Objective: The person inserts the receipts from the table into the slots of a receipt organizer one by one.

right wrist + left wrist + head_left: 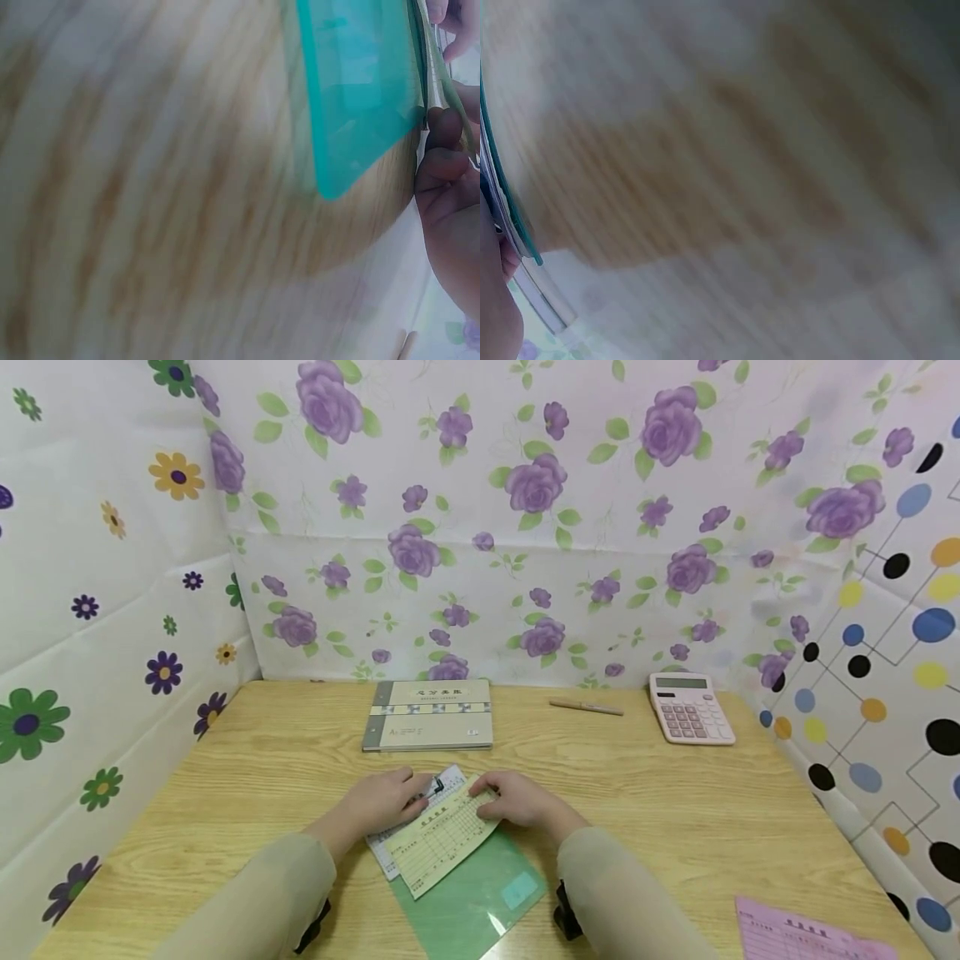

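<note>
A green translucent plastic folder [457, 902] lies aslant on the table in front of me, with a pale label at its lower right. On its upper part is a white printed form [380, 852], and a dark metal clip [438, 787] shows at the top. My left hand [386, 802] rests over the white form, fingertips right at the clip. With thumb and fingers, my right hand [517, 799] pinches the right end of a yellow printed form [442, 839], which overlaps the white one. The folder [360, 90] also shows in the right wrist view, beside the curled right fingers [442, 161].
Behind the hands lies a thick account book [427, 717]. Further right are a brown pen [585, 707] and a pink calculator [690, 710]. A pink printed form [802, 935] lies at the table's near right. Patterned cloth walls [480, 527] enclose the wooden table [247, 777].
</note>
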Demonstrator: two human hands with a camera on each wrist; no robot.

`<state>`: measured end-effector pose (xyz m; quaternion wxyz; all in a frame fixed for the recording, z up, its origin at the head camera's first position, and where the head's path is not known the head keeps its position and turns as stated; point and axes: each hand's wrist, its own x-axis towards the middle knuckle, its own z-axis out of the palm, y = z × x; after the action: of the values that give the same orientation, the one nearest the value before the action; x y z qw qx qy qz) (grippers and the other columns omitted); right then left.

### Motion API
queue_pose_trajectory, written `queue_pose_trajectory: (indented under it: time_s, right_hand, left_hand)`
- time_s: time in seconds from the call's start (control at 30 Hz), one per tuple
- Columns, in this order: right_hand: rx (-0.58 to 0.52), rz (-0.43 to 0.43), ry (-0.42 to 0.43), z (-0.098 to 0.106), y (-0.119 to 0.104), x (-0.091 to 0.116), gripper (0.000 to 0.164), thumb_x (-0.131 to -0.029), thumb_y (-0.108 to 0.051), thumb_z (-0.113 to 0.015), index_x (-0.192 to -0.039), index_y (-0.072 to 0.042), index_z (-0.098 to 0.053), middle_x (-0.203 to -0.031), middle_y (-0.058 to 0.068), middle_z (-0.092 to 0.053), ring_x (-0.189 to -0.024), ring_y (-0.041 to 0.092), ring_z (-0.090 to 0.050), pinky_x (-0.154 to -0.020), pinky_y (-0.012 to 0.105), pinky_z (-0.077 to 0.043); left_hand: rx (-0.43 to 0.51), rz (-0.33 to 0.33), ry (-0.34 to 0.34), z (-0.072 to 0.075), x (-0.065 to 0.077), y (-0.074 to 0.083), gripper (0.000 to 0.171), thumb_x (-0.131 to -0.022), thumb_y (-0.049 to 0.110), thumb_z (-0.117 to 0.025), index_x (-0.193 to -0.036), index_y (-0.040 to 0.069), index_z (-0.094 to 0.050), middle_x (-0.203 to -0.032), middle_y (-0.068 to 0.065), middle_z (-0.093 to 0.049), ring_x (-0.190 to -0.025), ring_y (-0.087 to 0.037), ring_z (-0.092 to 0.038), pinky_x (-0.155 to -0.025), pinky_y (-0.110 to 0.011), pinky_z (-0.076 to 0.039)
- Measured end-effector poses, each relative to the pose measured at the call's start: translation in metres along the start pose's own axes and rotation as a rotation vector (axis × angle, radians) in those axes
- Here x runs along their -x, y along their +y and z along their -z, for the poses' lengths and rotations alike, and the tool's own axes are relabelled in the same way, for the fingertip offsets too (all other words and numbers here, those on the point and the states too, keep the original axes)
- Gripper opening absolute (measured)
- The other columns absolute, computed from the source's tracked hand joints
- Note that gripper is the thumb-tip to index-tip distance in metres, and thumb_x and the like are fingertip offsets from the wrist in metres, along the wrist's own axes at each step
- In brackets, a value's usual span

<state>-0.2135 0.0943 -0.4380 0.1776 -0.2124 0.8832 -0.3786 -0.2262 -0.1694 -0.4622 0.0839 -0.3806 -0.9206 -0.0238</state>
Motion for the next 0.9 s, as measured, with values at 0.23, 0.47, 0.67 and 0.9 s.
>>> queue_pose_trajectory:
  time_s: [0.23, 0.47, 0.67, 0.9]
  right_hand:
    - [0.015, 0.004, 0.004, -0.004, -0.006, -0.002, 0.023, -0.087, -0.017, -0.065, -0.110, -0.016, -0.064, -0.124, 0.005, -0.056, -0.109, 0.018, -0.050, -0.094, 0.040, -0.039]
    - [0.054, 0.021, 0.019, -0.013, -0.008, -0.010, 0.023, -0.087, -0.016, -0.065, -0.110, -0.014, -0.065, -0.114, 0.002, -0.059, -0.090, 0.015, -0.050, -0.085, 0.034, -0.041]
    - [0.085, 0.012, 0.032, -0.015, -0.010, -0.013, 0.021, -0.088, -0.018, -0.065, -0.109, -0.016, -0.065, -0.114, 0.002, -0.060, -0.094, 0.015, -0.052, -0.086, 0.034, -0.041]
    - [0.106, 0.003, 0.050, -0.020, -0.009, -0.015, 0.030, -0.083, -0.025, -0.071, -0.110, -0.015, -0.065, -0.109, 0.004, -0.058, -0.097, 0.019, -0.053, -0.086, 0.038, -0.042]
  left_hand:
    - [0.057, 0.039, -0.055, 0.002, -0.002, 0.000, 0.036, -0.095, 0.035, -0.053, -0.126, 0.017, -0.055, -0.079, 0.005, -0.043, -0.059, -0.008, -0.038, -0.051, -0.025, -0.035]
    - [0.109, 0.031, -0.063, 0.004, 0.000, -0.001, 0.041, -0.095, 0.034, -0.053, -0.131, 0.013, -0.053, -0.082, 0.004, -0.045, -0.061, -0.009, -0.040, -0.054, -0.026, -0.037]
    - [0.114, 0.037, -0.070, 0.005, 0.001, -0.001, 0.043, -0.095, 0.033, -0.054, -0.132, 0.012, -0.053, -0.082, 0.004, -0.044, -0.061, -0.008, -0.039, -0.053, -0.025, -0.037]
    - [0.055, 0.063, -0.157, 0.012, -0.002, 0.003, 0.038, -0.096, 0.032, -0.050, -0.128, 0.011, -0.052, -0.084, -0.001, -0.049, -0.064, -0.011, -0.046, -0.055, -0.029, -0.042]
